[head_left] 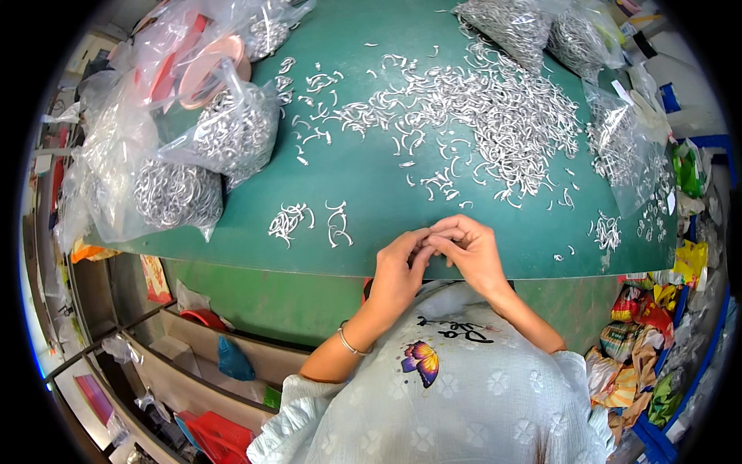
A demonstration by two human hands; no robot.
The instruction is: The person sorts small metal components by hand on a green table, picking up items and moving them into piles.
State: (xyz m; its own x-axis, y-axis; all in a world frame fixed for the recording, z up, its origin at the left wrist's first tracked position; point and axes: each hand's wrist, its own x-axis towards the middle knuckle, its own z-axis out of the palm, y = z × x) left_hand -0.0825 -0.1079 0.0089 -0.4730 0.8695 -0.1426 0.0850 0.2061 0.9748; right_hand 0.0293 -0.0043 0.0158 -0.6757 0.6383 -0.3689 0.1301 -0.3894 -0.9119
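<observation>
Close to the table's front edge, my left hand (399, 261) and my right hand (468, 249) meet, fingertips pinched together. Whatever they hold is too small or too covered by the fingers to make out. Beyond them spreads a large heap of small curved silvery metal pieces (510, 116), thinning out toward the left. Left of my hands lie a small pile of the same curved pieces (289, 222) and a few loose ones (337, 224) beside it. Another little pile (607, 230) sits to the right, near the table edge.
The green tabletop (371, 185) carries clear plastic bags of metal pieces at left (239, 127), far right (510, 31) and right (618, 147). A pink bowl (212, 71) stands among the left bags. Below are an open drawer (201, 352) and colourful packets (638, 325).
</observation>
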